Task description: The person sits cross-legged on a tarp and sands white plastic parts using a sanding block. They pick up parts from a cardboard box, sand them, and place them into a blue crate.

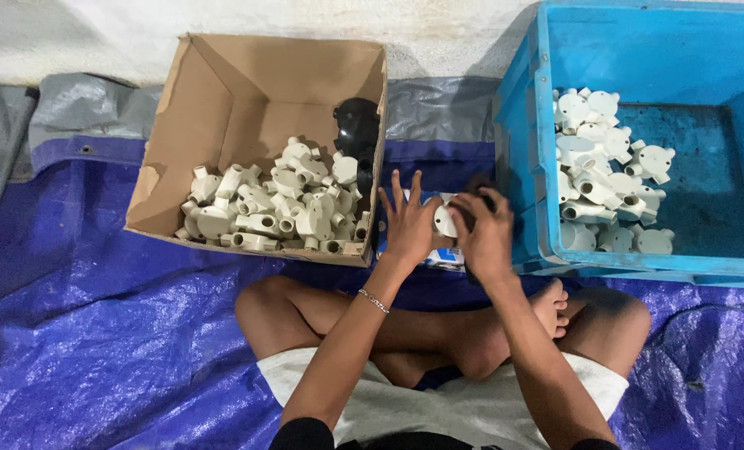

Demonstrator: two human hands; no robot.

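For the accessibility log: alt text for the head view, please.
Seated cross-legged on a blue tarp, a person's left hand and right hand work a cream fitting, between a cardboard box and blue crate of similar fittings.

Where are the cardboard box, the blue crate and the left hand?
cardboard box [222,92]: head view, bare inner wall.
blue crate [522,142]: head view, left outer wall.
left hand [409,225]: head view, back of the hand.

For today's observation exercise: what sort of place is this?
Probably an informal floor workspace for sorting parts: a blue plastic tarpaulin as ground cover, an open brown cardboard box and a blue plastic crate, both holding cream plastic pipe fittings.
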